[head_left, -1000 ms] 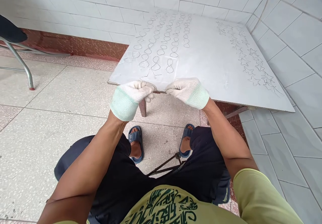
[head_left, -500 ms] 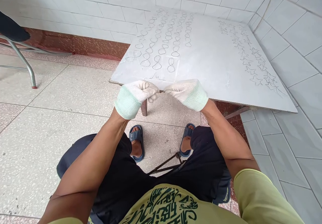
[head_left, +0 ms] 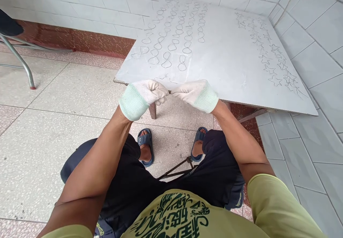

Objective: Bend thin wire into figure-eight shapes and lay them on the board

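I see the left hand (head_left: 148, 94) and right hand (head_left: 195, 92), both in mint-cuffed white knit gloves (head_left: 135, 104), fingertips pinched narrow and nearly meeting, holding a thin, dark, bent wire (head_left: 166, 75) at the flat white board's (head_left: 222, 70) near edge.

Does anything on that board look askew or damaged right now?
One figure-eight near the left edge of the board looks askew: it lies more sideways than its neighbours. On the right, some stars overlap, with a thin strand trailing out. No spill shows; any damage is too fine to tell.
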`<act>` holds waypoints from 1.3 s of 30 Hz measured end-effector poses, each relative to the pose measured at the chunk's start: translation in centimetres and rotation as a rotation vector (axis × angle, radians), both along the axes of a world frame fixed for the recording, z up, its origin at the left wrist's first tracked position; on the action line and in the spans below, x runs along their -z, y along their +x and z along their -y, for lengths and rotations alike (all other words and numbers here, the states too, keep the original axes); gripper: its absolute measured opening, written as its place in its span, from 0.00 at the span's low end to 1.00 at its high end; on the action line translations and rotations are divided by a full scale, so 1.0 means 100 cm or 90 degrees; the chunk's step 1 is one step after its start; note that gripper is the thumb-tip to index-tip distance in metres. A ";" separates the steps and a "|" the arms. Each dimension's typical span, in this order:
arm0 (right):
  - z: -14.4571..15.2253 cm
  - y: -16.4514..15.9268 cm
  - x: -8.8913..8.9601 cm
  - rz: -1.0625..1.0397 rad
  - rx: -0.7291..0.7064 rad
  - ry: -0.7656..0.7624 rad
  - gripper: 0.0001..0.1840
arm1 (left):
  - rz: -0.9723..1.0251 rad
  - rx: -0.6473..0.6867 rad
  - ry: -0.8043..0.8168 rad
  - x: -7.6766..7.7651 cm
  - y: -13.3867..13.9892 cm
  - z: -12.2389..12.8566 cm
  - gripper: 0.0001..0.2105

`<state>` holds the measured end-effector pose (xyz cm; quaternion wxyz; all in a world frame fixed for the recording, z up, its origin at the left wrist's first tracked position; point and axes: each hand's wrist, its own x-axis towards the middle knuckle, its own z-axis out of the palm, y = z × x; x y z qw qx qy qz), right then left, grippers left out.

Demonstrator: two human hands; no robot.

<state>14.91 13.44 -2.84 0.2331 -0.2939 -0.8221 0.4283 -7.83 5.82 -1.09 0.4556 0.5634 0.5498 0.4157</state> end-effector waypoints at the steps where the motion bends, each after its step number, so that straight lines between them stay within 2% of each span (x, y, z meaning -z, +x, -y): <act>1: 0.003 0.001 -0.007 -0.013 0.015 -0.008 0.14 | -0.003 0.001 0.009 -0.001 -0.002 0.000 0.06; 4: 0.010 0.009 -0.023 -0.011 0.056 0.009 0.11 | -0.024 0.010 0.031 -0.002 -0.007 -0.001 0.07; 6: 0.013 0.013 -0.027 0.018 0.083 0.044 0.13 | -0.039 0.008 0.037 -0.002 -0.009 -0.001 0.07; 9: 0.015 0.012 -0.023 0.020 0.106 0.074 0.16 | -0.050 0.003 0.054 -0.001 -0.010 -0.001 0.07; 14: 0.017 0.003 -0.016 -0.018 0.128 0.027 0.14 | -0.088 0.008 0.074 -0.005 -0.010 0.002 0.10; 19: 0.017 0.001 -0.015 -0.026 0.128 0.011 0.13 | -0.114 0.008 0.047 -0.009 -0.009 0.004 0.09; 25: 0.014 -0.001 -0.011 -0.030 0.125 -0.003 0.14 | -0.100 0.014 0.010 -0.003 -0.011 0.001 0.05; 35: 0.018 -0.006 -0.018 -0.035 0.123 -0.048 0.12 | -0.066 0.017 -0.018 -0.001 0.003 0.006 0.06; 39: 0.018 -0.006 -0.020 -0.027 0.131 -0.045 0.14 | -0.062 0.000 -0.018 -0.001 0.004 0.004 0.05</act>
